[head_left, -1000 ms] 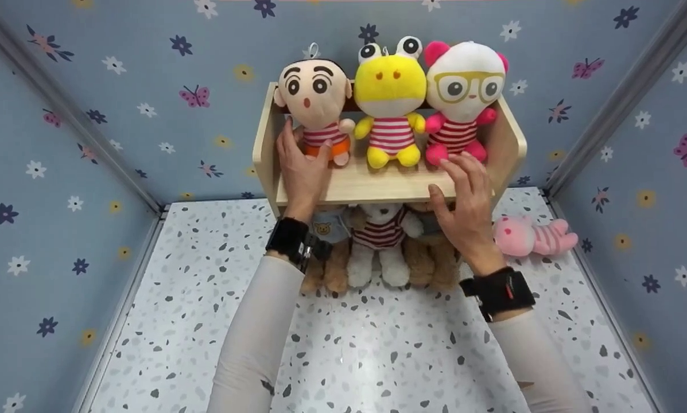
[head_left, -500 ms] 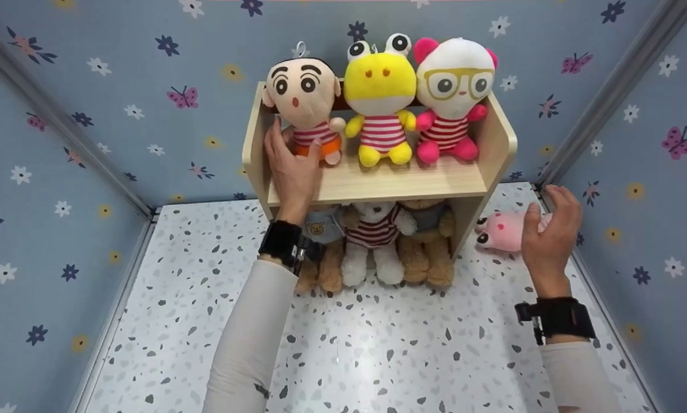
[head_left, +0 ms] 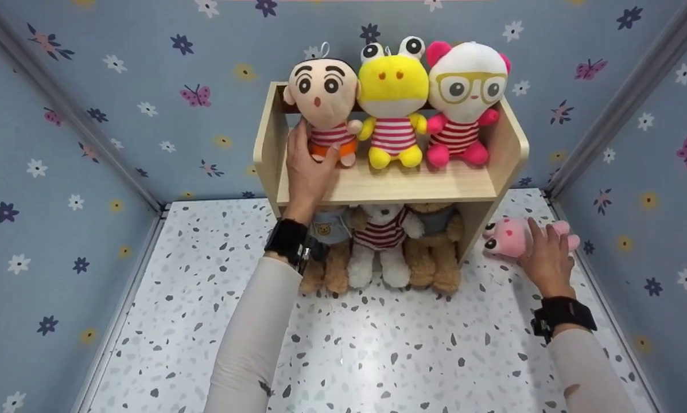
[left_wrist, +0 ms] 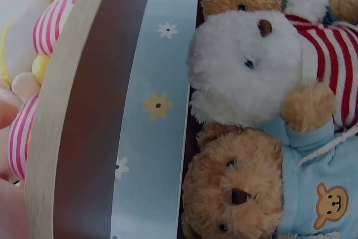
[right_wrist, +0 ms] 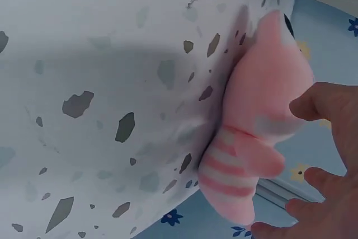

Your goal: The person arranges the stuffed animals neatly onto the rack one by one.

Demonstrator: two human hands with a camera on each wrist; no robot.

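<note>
On the upper shelf, my left hand (head_left: pixel 310 178) holds the lower body of a plush boy doll (head_left: pixel 323 94) with thick brows, a striped shirt and orange shorts. The thumb is in front, the fingers at the doll's left side. Next to the doll sit a yellow frog plush (head_left: pixel 393 80) and a pink-and-white panda plush (head_left: pixel 468 83) with glasses. A pink frog-like plush (head_left: pixel 509 237) with striped body lies on its back on the terrazzo-patterned surface, right of the shelf. Over its body hovers my right hand (head_left: pixel 547 261), fingers spread; the right wrist view shows thumb and fingers bent loosely beside the plush (right_wrist: pixel 263 99).
The small wooden shelf (head_left: pixel 412 186) stands against the flowered back wall (head_left: pixel 165 115). Its lower level holds two brown bears (left_wrist: pixel 235 188) and a white bear (left_wrist: pixel 240 65) in striped clothes. Flowered side panels border the speckled surface (head_left: pixel 377 344).
My right hand has left the shelf front by the panda, swung right and come down over the pink plush. My left hand and the boy doll have shifted slightly right, nearer the yellow frog.
</note>
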